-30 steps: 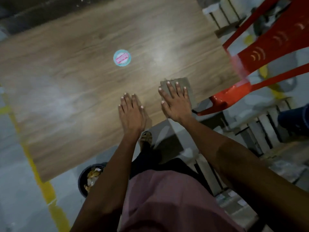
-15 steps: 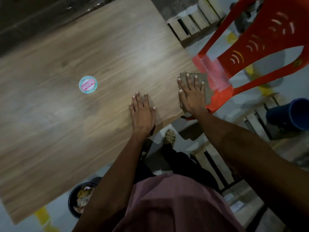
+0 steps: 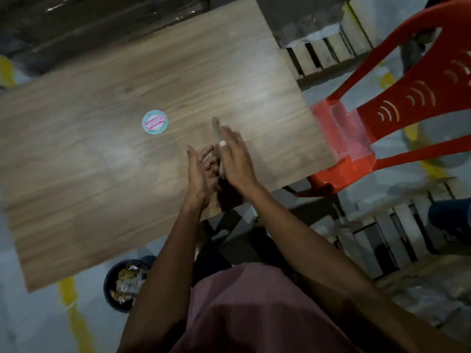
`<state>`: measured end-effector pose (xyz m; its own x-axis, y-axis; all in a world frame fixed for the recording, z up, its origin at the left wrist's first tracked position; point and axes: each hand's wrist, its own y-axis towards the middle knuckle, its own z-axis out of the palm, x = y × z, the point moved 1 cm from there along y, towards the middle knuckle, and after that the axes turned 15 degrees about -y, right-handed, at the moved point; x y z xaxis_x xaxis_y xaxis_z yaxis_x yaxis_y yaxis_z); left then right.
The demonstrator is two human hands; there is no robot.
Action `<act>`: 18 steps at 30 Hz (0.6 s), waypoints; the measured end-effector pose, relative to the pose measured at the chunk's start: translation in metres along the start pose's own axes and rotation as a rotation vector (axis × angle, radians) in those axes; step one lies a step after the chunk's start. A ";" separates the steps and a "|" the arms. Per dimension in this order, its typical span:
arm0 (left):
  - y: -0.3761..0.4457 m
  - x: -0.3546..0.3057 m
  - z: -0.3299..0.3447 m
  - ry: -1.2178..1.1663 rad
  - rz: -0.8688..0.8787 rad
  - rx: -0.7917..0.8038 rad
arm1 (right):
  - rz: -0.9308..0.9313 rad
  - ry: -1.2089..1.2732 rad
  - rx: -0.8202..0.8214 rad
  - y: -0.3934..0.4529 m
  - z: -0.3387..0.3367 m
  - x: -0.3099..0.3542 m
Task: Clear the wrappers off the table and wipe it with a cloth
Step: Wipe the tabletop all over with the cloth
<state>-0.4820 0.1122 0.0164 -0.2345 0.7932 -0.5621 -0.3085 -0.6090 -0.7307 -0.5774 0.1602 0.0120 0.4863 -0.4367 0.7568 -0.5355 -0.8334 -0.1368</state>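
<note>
The wooden table (image 3: 102,154) fills the left and middle of the head view. Above its near right part, my right hand (image 3: 238,159) holds a grey-brown cloth (image 3: 216,129) up on its edge, thumb against the cloth and fingers straight behind it. My left hand (image 3: 201,169) is raised beside it, palm turned toward the cloth, with fingers loosely spread and touching the cloth's lower part. Most of the cloth is hidden between the two hands.
A round teal sticker (image 3: 154,122) with a pink label lies on the table. A dark bin (image 3: 126,285) holding wrappers stands on the floor below the table's near edge. A red plastic chair (image 3: 382,115) is at the table's right end, with wooden pallets (image 3: 326,54) behind.
Both hands lay flat on the table, the right one pressing the cloth at the right edge. Now both are lifted and brought together, with the cloth raised on edge between them.
</note>
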 end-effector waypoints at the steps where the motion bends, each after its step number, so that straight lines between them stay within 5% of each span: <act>1: -0.004 -0.012 -0.015 -0.055 -0.025 -0.004 | -0.062 -0.034 0.062 -0.005 0.020 0.013; 10: -0.022 -0.100 -0.190 0.006 0.227 -0.114 | -0.036 0.167 0.490 -0.036 0.166 0.141; 18: -0.017 -0.199 -0.362 0.390 0.362 -0.315 | 0.183 -0.004 0.092 -0.053 0.266 0.202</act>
<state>-0.0967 -0.0365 0.0004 0.0989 0.5136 -0.8523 0.0289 -0.8576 -0.5134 -0.2672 0.0263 0.0023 0.3895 -0.5851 0.7113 -0.5501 -0.7672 -0.3298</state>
